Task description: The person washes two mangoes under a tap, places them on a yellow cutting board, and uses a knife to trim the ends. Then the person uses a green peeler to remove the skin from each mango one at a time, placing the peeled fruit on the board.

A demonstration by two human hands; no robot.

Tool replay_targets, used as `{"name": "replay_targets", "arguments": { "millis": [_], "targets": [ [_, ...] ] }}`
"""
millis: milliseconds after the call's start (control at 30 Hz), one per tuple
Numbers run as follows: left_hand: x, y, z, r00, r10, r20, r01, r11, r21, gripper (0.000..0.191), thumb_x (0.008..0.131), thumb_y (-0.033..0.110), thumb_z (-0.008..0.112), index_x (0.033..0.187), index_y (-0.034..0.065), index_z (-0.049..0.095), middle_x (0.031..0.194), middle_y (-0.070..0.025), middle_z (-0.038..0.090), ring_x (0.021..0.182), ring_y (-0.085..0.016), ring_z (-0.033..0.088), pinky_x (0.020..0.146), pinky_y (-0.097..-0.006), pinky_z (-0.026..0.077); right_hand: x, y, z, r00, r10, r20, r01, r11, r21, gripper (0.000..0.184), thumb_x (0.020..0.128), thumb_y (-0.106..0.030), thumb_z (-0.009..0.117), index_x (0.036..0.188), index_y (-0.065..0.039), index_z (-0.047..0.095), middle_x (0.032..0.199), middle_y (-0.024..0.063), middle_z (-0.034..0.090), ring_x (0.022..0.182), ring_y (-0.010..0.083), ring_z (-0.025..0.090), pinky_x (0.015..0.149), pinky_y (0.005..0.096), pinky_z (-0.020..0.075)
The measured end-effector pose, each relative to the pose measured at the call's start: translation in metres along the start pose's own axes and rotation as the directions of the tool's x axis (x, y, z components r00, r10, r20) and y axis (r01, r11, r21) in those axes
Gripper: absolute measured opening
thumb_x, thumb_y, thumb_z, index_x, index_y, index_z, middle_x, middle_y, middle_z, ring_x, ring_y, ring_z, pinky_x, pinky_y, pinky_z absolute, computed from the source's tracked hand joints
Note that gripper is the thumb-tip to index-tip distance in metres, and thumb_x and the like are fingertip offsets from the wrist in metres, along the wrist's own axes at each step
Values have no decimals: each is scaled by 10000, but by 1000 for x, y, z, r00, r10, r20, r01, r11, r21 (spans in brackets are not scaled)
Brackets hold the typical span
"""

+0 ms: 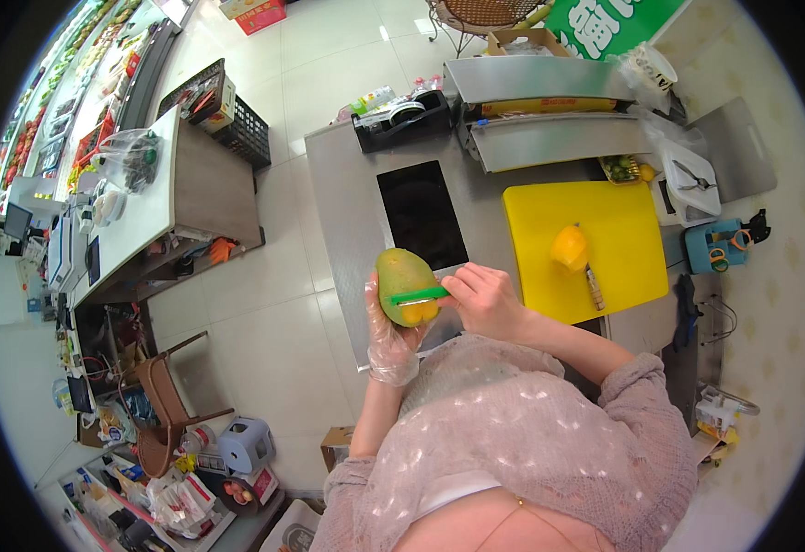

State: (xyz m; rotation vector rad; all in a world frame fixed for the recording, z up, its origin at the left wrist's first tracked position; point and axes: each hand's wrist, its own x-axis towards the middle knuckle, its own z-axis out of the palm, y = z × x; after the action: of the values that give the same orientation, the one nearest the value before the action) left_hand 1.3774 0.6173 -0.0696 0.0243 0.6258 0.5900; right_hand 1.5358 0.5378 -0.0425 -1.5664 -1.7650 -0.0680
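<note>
My left hand [394, 345], in a clear plastic glove, holds a large green mango [402, 269] upright. A patch of bare yellow flesh shows at the mango's near end. Bare of any glove, my right hand [482, 300] grips a green-handled peeler [419, 297], whose blade lies against the fruit beside that patch. On the yellow cutting board [533, 290] to the right sits a peeled mango [570, 248]. A knife [595, 290] lies on the board, its handle towards me and its blade mostly hidden by the peeled mango.
A dark glass panel [423, 214] lies on the steel worktop [347, 207] ahead. Behind it stands a black holder [402, 124]; a steel rack [554, 141] rises at the back right. Right of the board are a white tray [693, 181] and a blue caddy [714, 245] with scissors.
</note>
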Motion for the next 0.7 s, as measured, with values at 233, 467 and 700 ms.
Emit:
{"name": "replay_targets", "arguments": {
  "millis": [233, 467, 700],
  "targets": [
    [29, 16, -5, 998, -46, 51, 44, 998, 42, 638, 916, 579, 591, 1309, 81, 524, 1230, -140, 617, 1114, -297, 634, 881, -451, 583, 12, 19, 10, 999, 22, 42, -20, 999, -42, 229, 743, -150, 754, 858, -27, 598, 679, 47, 508, 617, 202, 544, 531, 316, 449],
    [53, 18, 3, 1000, -24, -14, 24, 1000, 13, 638, 919, 572, 592, 1308, 71, 523, 1258, -140, 601, 1111, -292, 632, 886, -431, 587, 27, 36, 14, 997, 78, 11, -78, 996, -32, 239, 705, -135, 755, 851, -23, 602, 669, 54, 501, 593, 227, 533, 513, 334, 424],
    [59, 16, 22, 998, 52, 17, -52, 999, 12, 632, 939, 560, 569, 1336, 75, 489, 1305, -153, 547, 1177, -299, 577, 932, -454, 558, 37, 56, 17, 993, 98, -61, -102, 992, -70, 222, 723, -151, 750, 825, -53, 579, 654, 30, 472, 580, 195, 504, 511, 308, 411]
  ]
}}
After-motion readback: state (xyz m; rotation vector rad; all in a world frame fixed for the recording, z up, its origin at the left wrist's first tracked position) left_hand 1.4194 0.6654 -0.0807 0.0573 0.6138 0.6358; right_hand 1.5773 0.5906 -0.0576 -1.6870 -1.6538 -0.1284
